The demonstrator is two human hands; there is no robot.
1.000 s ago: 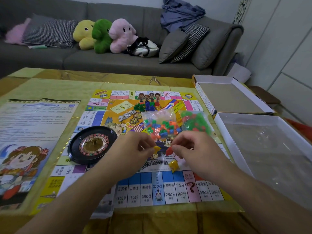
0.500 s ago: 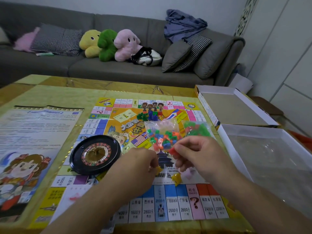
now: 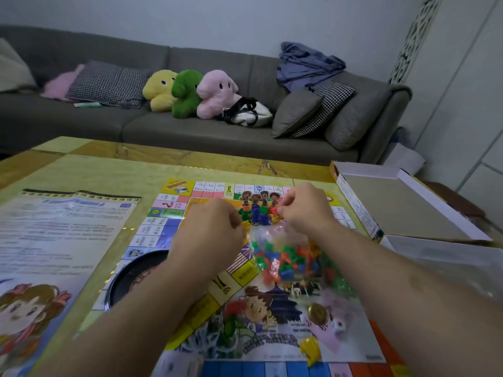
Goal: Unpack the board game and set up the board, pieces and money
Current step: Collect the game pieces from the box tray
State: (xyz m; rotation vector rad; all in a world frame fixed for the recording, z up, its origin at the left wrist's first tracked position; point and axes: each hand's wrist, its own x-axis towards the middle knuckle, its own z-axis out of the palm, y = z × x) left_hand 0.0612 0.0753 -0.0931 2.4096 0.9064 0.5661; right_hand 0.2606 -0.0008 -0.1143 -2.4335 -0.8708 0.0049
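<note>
A: Far left?
B: Printed rule sheet flat on the table, cartoon girl at the near corner. Just right of it, game board spread open, a black roulette wheel on its left edge, partly under the left forearm.

A: And the left hand?
B: Left hand above the board's middle, fingers curled inward, tips pinched on something small and yellow, mostly hidden.

A: Between the hands?
B: Standing pawns, green and blue, beneath four cartoon figures printed on the board. Nearer, a clear bag of coloured pieces lying on the board between the forearms.

A: Right hand?
B: Right hand close by the left, fingers bent, thumb and forefinger nipping a small red piece just above the pawns.

A: Near edge?
B: Gold coin, white die, loose yellow pawn on the board.

A: Far right?
B: Box lid upturned, with the box base nearer, both beside the board. Grey sofa behind, plush toys in a row.
</note>
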